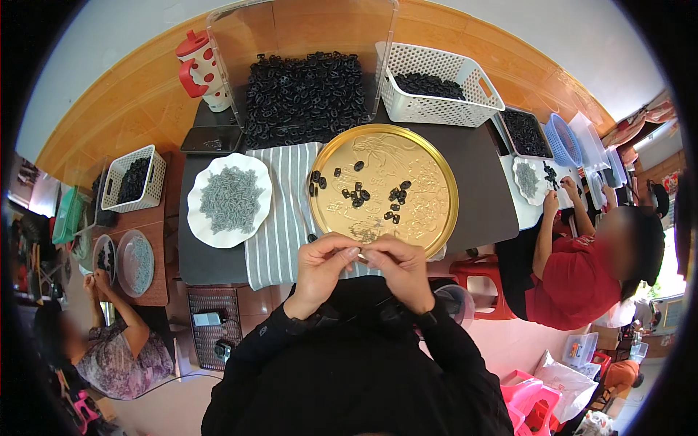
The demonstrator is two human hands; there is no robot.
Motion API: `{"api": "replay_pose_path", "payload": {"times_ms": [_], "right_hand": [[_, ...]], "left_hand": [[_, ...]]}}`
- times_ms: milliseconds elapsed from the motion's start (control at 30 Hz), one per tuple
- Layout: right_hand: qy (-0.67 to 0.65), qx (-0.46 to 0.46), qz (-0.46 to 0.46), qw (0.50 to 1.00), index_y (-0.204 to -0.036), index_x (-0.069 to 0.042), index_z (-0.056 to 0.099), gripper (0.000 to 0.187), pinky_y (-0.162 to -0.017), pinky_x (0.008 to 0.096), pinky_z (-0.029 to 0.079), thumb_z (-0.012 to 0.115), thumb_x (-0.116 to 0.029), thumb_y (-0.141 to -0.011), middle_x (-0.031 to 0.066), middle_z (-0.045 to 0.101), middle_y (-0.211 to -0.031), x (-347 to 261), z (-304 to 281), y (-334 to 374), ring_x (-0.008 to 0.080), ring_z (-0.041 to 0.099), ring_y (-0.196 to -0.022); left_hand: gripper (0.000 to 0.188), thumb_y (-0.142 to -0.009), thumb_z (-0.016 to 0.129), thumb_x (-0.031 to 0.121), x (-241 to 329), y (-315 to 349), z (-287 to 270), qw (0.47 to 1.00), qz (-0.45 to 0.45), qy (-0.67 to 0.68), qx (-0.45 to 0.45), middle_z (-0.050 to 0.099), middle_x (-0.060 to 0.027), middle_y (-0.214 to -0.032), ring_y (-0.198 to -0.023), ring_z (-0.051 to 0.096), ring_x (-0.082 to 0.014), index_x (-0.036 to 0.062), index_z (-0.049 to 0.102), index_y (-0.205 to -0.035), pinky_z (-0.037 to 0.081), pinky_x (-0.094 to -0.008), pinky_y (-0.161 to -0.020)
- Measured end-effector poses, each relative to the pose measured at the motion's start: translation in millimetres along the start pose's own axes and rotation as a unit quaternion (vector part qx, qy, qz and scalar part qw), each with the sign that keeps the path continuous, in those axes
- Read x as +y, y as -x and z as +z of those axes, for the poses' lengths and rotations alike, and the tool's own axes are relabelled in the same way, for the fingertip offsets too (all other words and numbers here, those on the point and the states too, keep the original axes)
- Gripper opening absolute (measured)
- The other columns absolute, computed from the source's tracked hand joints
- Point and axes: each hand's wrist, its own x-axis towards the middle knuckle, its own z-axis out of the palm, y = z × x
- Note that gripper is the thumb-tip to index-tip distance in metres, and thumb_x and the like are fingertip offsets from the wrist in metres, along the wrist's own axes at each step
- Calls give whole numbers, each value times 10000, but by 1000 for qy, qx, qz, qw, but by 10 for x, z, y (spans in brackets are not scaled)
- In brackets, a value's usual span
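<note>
Above the near rim of a round golden tray (446,234), my left hand (320,267) and my right hand (401,269) meet, fingertips pinched together. Whatever they hold between them is too small and hidden to make out. Several small black oval pieces (356,195) lie scattered on the tray, some in clusters. A little heap of thin grey pieces (368,234) sits just beyond my fingertips. Left of the tray, a white scalloped plate (194,196) bears a pile of small grey clip-like pieces (231,200). A grey-and-white striped cloth (280,211) lies between plate and tray, partly under the tray.
Behind the tray stand a clear bin (382,51) of black pieces (305,94) and a white perforated basket (440,110). A dotted tumbler (207,73) and a dark phone (211,140) are at the back left. Co-workers sit at the left (120,349) and right (582,269).
</note>
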Motion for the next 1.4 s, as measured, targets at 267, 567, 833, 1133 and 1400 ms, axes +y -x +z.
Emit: {"api": "replay_pose_path", "payload": {"times_ms": [267, 567, 833, 1133, 1400], "right_hand": [[563, 32, -170, 808, -782, -11, 605, 50, -613, 394, 452, 585, -39, -746, 123, 535, -731, -55, -536, -249, 321, 563, -717], [705, -85, -231, 666, -789, -44, 591, 117, -627, 377, 440, 583, -38, -672, 118, 546, -781, -58, -387, -310, 280, 548, -702], [460, -30, -156, 874, -836, 6, 565, 100, -628, 310, 435, 564, 49, -745, 100, 527, -765, -32, -404, -234, 202, 546, -714], [129, -109, -42, 985, -911, 7, 576, 85, -641, 244, 426, 540, 54, -851, 51, 549, -802, -35, -47, -204, 115, 529, -712], [273, -115, -158, 942, -894, 7, 548, 154, -605, 316, 444, 534, 99, -772, 135, 517, -773, -50, 12, -207, 272, 557, -675]], "left_hand": [[151, -880, 587, -12, -11, -37, -48, 999, 4, -38, 29, 588, -44, -865, -725, 565, -81, -28, 665, -1008, 454, -205, -605], [189, -852, 577, -76, 11, 16, -51, 998, -57, -10, 39, 578, -47, -878, -722, 557, -82, -25, 632, -1026, 458, -209, -626], [204, -855, 564, -81, -31, 11, -116, 998, -7, -66, -4, 585, -61, -916, -730, 562, -89, -23, 635, -1037, 468, -207, -637], [276, -887, 526, -69, 8, 27, -33, 999, -30, -11, -9, 627, -47, -923, -774, 577, -81, -17, 576, -1154, 489, -216, -645], [270, -888, 526, -76, 11, 57, -42, 999, -29, -29, 12, 624, -54, -910, -765, 578, -88, -26, 576, -1149, 489, -219, -654]]}}
